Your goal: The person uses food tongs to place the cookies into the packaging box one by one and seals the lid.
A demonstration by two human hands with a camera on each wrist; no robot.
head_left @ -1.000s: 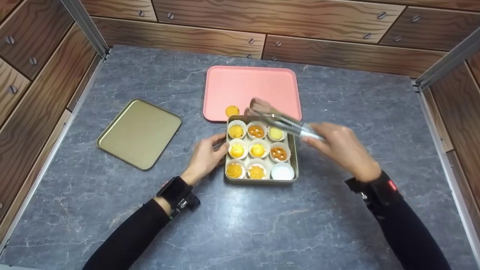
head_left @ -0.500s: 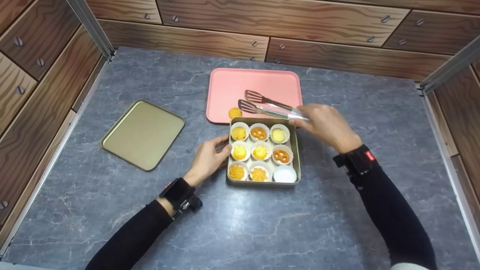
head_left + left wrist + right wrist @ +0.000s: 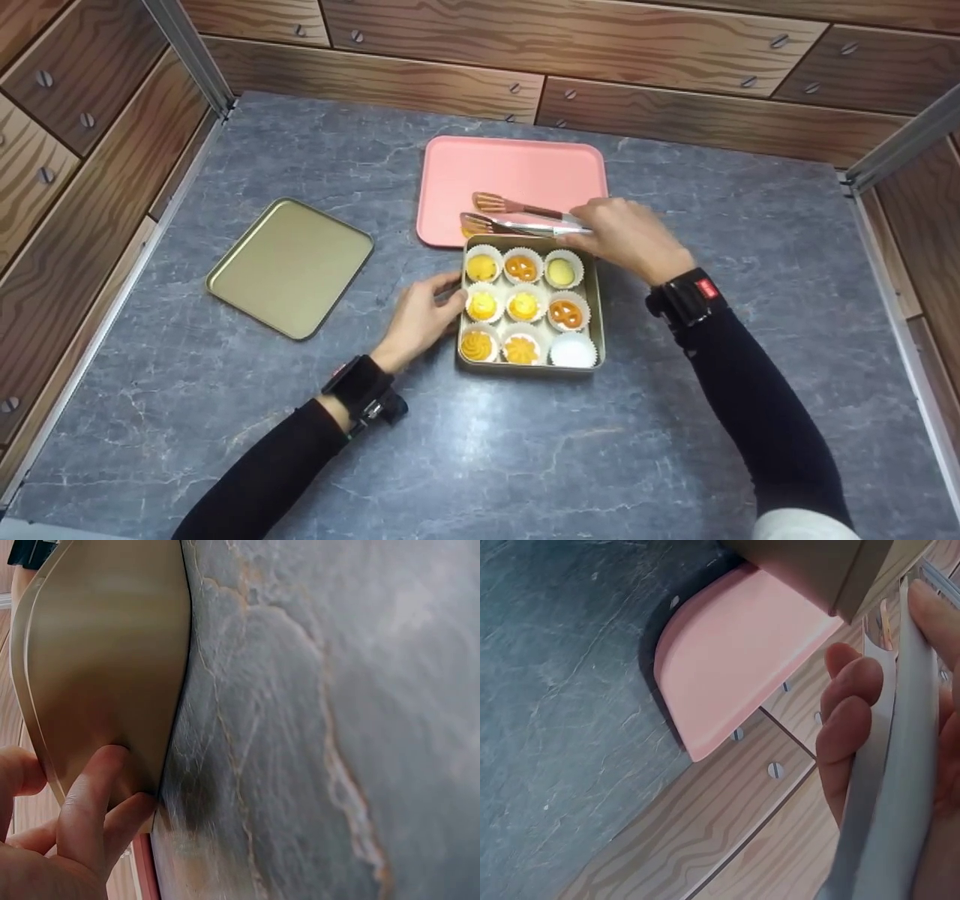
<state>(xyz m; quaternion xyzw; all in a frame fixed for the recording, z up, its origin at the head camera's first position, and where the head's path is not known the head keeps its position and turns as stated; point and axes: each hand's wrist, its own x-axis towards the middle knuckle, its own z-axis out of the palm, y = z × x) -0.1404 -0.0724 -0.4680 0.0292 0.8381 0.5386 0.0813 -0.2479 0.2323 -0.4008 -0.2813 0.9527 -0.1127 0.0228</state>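
Observation:
A gold tin (image 3: pixel 529 369) holds rows of cookies in white paper cups. The near right cup (image 3: pixel 573 352) has no cookie in it. My left hand (image 3: pixel 420 319) touches the tin's left side; the left wrist view shows its fingertips on the outer wall (image 3: pixel 112 645) and the thumb at the rim. Metal tongs (image 3: pixel 547 214) with slotted ends are gripped in my right hand (image 3: pixel 630 236), their arms apart. They reach over the tin's far edge to the pink tray (image 3: pixel 517 165). One slotted end covers most of a round yellow cookie (image 3: pixel 466 232) at the tray's near edge.
The tin's gold lid (image 3: pixel 292 266) lies on the left of the grey marbled table (image 3: pixel 480 457). Behind the tin sits the pink tray. Wood-patterned panels (image 3: pixel 420 82) border the table at the back and sides.
My right hand has brought the tongs left and down toward the round cookie, and one end now covers it. My left hand has stayed at the tin's side.

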